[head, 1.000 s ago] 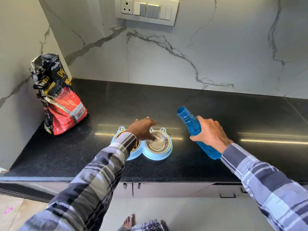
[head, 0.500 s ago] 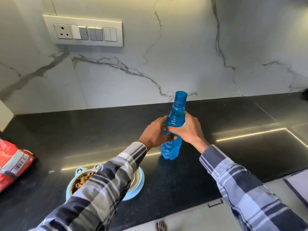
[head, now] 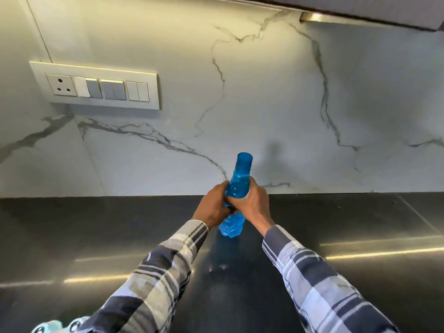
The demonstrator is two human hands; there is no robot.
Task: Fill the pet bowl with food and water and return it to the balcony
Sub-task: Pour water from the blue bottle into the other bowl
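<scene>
A blue translucent water bottle [head: 237, 186] stands upright on the black countertop [head: 96, 236], its open neck pointing up, no cap on it. Both hands wrap its middle: my left hand [head: 212, 207] from the left, my right hand [head: 254, 203] from the right. Only a sliver of the light blue pet bowl [head: 51, 326] shows at the bottom left edge, mostly hidden by my left sleeve. Its contents are out of sight.
A marble backsplash [head: 264, 104] rises behind the counter, with a socket and switch panel [head: 96, 86] at the left. An overhead cabinet edge [head: 360, 13] with a light strip runs along the top right.
The view has tilted up and right, so the bowl has slid almost out of frame and the food bag is gone from view. The bottle went from tilted in one hand to upright in both.
</scene>
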